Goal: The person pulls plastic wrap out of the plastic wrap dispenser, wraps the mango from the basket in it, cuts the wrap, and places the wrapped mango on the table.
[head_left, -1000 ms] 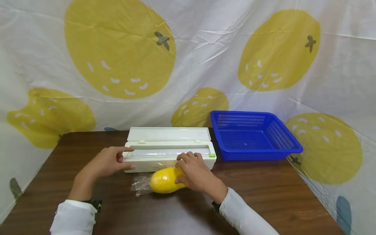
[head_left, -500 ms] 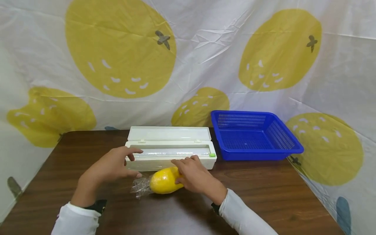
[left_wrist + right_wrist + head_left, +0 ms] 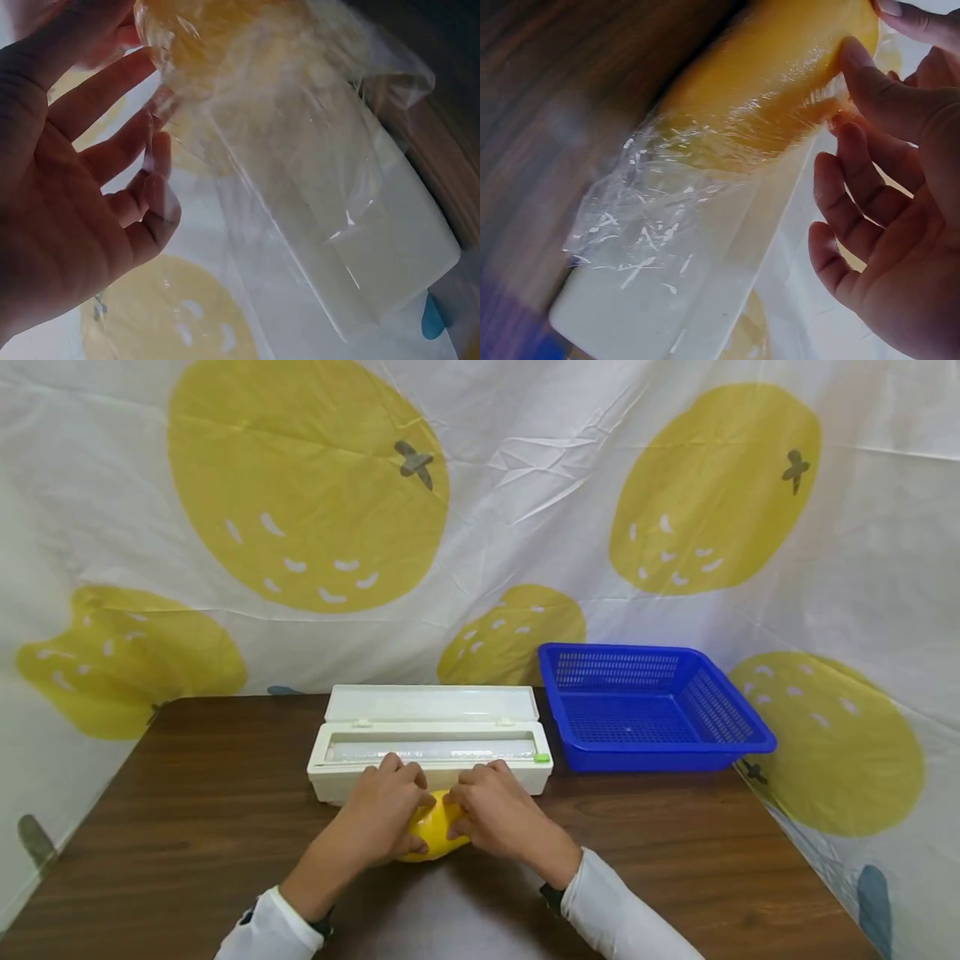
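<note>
A smooth yellow oblong fruit (image 3: 437,828) lies on the table, wrapped in clear cling film. My left hand (image 3: 381,810) grips its left part between thumb and fingers. On the other side, my right hand (image 3: 498,810) holds it the same way, the two hands close together. The right wrist view shows the film (image 3: 649,214) stretched over the fruit (image 3: 765,82), with a crinkled loose end sticking out. Another loose film end (image 3: 341,142) hangs past the fruit in the left wrist view. The hands cover both ends in the head view.
Just behind the fruit stands a white cling film dispenser (image 3: 333,783), its lid (image 3: 431,703) raised, with a film roll (image 3: 480,749) inside and a green slider (image 3: 542,758) at the right. A blue plastic basket (image 3: 660,758) sits at the back right. A lemon-print curtain (image 3: 525,527) hangs behind the table.
My left hand has come in from the left of the dispenser and taken hold of the fruit's left part, covering the loose film end. My right hand has kept its grip.
</note>
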The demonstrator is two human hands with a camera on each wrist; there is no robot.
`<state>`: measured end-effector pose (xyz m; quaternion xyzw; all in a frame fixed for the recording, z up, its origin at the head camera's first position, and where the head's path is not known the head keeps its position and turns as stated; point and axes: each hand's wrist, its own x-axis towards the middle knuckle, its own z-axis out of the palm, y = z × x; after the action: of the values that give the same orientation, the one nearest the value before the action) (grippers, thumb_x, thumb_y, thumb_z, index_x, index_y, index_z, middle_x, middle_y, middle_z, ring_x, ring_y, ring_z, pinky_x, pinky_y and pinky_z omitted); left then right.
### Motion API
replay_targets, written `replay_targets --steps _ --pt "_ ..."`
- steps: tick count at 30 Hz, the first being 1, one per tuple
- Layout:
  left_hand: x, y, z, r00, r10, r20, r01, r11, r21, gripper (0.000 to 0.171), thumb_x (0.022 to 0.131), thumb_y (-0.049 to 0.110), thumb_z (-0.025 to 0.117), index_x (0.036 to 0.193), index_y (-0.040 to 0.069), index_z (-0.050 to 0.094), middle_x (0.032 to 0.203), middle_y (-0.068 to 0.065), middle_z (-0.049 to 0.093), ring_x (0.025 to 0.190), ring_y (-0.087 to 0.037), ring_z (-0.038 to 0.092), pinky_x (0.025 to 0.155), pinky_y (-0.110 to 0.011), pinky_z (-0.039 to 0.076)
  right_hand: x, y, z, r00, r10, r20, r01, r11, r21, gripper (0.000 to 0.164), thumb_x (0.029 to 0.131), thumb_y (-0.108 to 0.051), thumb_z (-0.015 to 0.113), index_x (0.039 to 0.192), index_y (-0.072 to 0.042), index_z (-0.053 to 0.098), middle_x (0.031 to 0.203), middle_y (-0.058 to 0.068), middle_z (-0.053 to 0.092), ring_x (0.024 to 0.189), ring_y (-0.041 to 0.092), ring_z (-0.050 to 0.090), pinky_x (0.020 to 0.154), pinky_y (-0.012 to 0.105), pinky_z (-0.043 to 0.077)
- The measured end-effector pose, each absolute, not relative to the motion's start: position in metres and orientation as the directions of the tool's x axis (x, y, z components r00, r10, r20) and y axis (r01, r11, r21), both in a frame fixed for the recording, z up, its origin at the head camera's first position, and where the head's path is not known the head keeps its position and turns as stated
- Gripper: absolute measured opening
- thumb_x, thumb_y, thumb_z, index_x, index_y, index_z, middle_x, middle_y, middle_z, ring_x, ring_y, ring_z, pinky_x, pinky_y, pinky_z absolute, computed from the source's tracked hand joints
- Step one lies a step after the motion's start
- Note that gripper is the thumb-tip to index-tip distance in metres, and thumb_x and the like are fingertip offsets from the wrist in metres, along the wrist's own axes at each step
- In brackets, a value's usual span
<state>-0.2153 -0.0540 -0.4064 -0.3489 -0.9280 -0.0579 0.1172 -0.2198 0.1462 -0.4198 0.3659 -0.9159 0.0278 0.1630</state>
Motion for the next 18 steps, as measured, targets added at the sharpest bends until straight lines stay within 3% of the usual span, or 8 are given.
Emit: replay_targets --steps 10,14,18 --pt "-0.210 -0.048 -0.416 -0.712 0.648 0.271 0.657 0.751 -0.070 0.054 0.052 0.033 0.095 0.094 0.005 0.075 0.092 -0.012 0.067 0.085 -0.031 0.051 0.072 -0.048 0.051 -0.220 0.148 -0.422 -0.677 -0.638 0.367 -0.671 0.740 0.048 0.023 0.074 -0.040 0.084 0.081 -0.018 0.079 0.069 -0.006 0.063 0.068 0.012 0.056 0.070 0.036 0.042" --pt "-0.210 -0.048 -0.415 -0.688 0.662 0.299 0.670 0.737 -0.090 0.052 0.049 0.032 0.096 0.092 0.008 0.077 0.093 -0.009 0.069 0.085 -0.029 0.052 0.071 -0.047 0.051 -0.219 0.150 -0.419 -0.669 -0.632 0.392 -0.678 0.734 0.027 0.027 0.075 -0.042 0.083 0.083 -0.017 0.078 0.071 -0.005 0.065 0.069 0.012 0.055 0.071 0.036 0.043" --pt "-0.209 -0.048 -0.411 -0.641 0.684 0.349 0.699 0.708 -0.104 0.044 0.055 0.022 0.093 0.096 0.013 0.081 0.095 -0.006 0.071 0.084 -0.027 0.052 0.066 -0.041 0.048 -0.222 0.155 -0.411 -0.631 -0.595 0.497 -0.702 0.711 -0.041 0.024 0.083 -0.038 0.077 0.088 -0.014 0.076 0.076 -0.003 0.066 0.074 0.012 0.056 0.070 0.037 0.046"
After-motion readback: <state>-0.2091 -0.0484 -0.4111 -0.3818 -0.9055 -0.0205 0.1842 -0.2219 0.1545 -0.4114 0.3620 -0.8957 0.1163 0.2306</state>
